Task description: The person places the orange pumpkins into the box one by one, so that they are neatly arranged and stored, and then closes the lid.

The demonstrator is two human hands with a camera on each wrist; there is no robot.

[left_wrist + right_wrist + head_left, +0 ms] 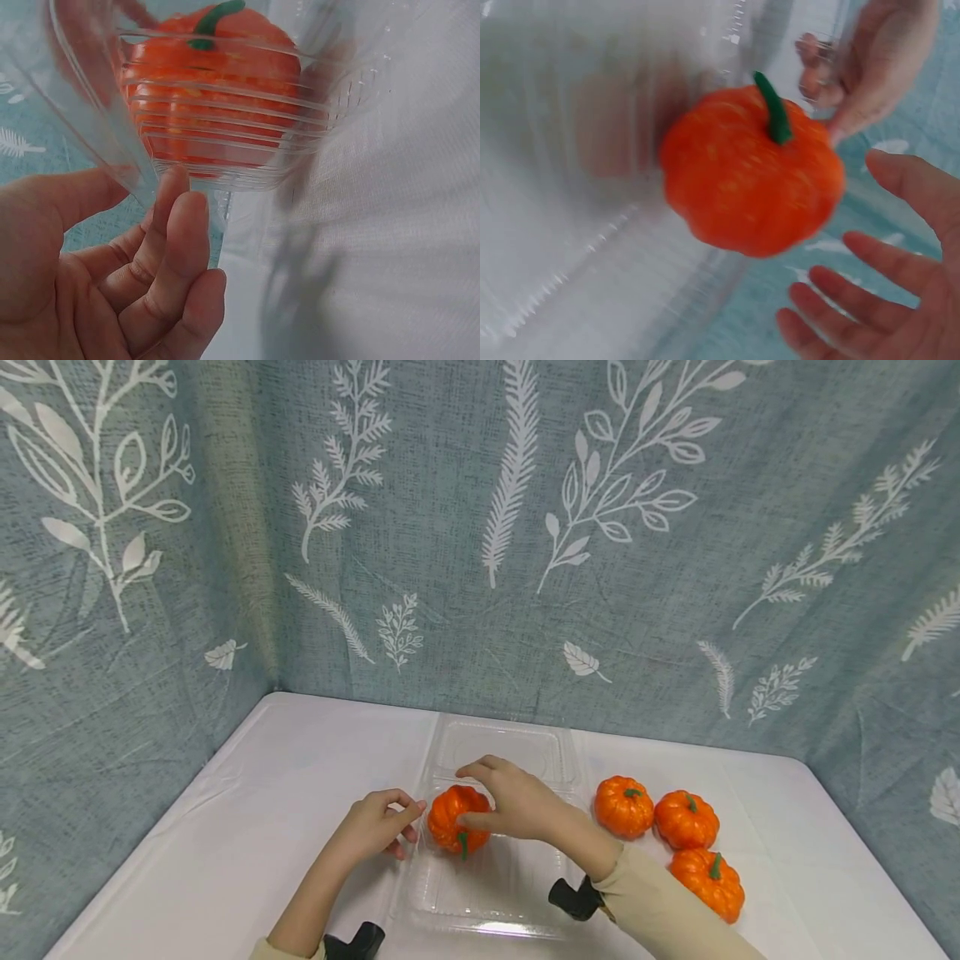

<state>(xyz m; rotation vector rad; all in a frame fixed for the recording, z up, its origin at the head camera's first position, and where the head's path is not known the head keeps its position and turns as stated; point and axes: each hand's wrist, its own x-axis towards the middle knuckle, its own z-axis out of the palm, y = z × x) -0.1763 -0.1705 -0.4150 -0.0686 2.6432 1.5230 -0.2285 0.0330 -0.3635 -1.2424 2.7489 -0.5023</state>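
R grip (513, 802), fingers apart (thumb contact unclear), is at the pumpkin (446, 817) btwn it + L grip (384, 827), which pinches clear box (510, 885) rim; w/ pumpkin unclamped, an L-grip tug could prob. tip box + roll pumpkin.

An orange pumpkin (742, 180) is sitting mid-view, its green stem (774, 112) slanting upward. The right hand (922, 300) is showing spread fingers (892, 266) just beside it. The left hand (885, 67) is appearing above, partly behind clear plastic. A ribbed transparent container (540, 187) is occupying the left; patterned teal cloth (930, 131) is hanging beyond.
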